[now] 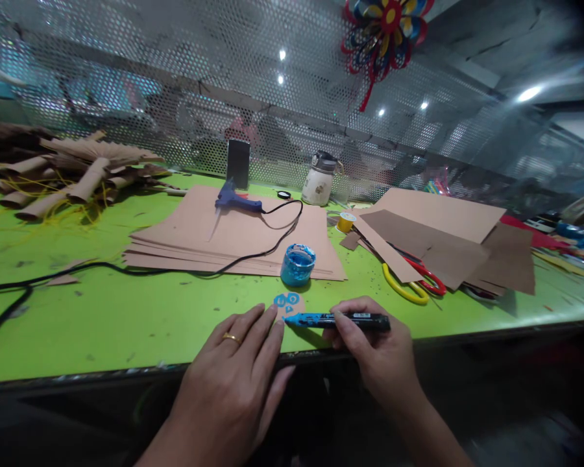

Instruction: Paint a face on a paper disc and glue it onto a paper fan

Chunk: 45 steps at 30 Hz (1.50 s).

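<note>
In my right hand [374,344] is a black marker pen [338,320], smeared with blue paint towards its tip. The tip touches a small tan paper cutout [296,305] that carries blue painted marks, two of them ring-shaped. My left hand [238,363], with a gold ring on one finger, lies flat with fingers stretched, its fingertips on the cutout's left edge. Just behind the cutout stands an open jar of blue paint [298,267], its rim and sides smeared. Part of the cutout is hidden under my left fingers.
A blue glue gun [238,200] lies on stacked brown paper [185,224], its black cable [243,259] running left. Scissors [409,292] and a yellow spool [345,222] lie right. Behind stand a phone [238,163] and a bottle [318,181]. Paper rolls [90,180] are piled left.
</note>
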Each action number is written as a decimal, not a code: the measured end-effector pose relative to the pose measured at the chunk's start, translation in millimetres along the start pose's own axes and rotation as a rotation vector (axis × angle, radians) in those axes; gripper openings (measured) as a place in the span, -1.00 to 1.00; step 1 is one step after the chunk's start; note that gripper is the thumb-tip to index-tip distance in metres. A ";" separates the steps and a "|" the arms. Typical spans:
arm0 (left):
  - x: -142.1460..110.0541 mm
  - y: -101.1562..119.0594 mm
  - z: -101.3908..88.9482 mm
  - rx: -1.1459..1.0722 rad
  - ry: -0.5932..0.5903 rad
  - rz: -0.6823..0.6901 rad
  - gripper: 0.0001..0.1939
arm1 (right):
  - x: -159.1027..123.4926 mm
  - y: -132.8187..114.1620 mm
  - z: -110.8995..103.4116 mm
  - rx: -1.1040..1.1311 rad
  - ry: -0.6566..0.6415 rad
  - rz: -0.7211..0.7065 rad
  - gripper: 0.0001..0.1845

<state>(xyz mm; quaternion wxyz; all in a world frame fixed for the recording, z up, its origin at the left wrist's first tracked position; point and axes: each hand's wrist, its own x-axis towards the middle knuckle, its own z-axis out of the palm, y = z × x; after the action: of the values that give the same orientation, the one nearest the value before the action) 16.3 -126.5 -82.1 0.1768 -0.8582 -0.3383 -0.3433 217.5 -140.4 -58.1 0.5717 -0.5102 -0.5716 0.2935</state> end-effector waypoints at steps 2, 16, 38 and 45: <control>-0.4 0.1 0.1 0.001 -0.014 0.000 -0.60 | 0.4 0.4 -0.2 -0.012 -0.018 0.001 -0.88; -0.8 0.0 0.0 -0.004 -0.011 0.000 -0.60 | 0.8 -0.9 -0.4 0.002 0.006 0.019 -0.87; -0.2 -1.1 0.4 0.006 -0.031 0.021 -0.58 | -0.5 -0.8 0.3 0.005 0.104 -0.044 -0.88; -1.3 -0.6 0.6 0.007 -0.033 0.003 -0.58 | -2.7 1.9 0.0 -0.016 0.038 -0.022 -0.87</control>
<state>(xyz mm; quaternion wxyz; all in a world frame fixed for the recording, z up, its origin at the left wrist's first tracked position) 15.4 -126.3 -83.4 0.1745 -0.8635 -0.3411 -0.3279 217.5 -142.4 -60.8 0.5815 -0.5140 -0.5684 0.2729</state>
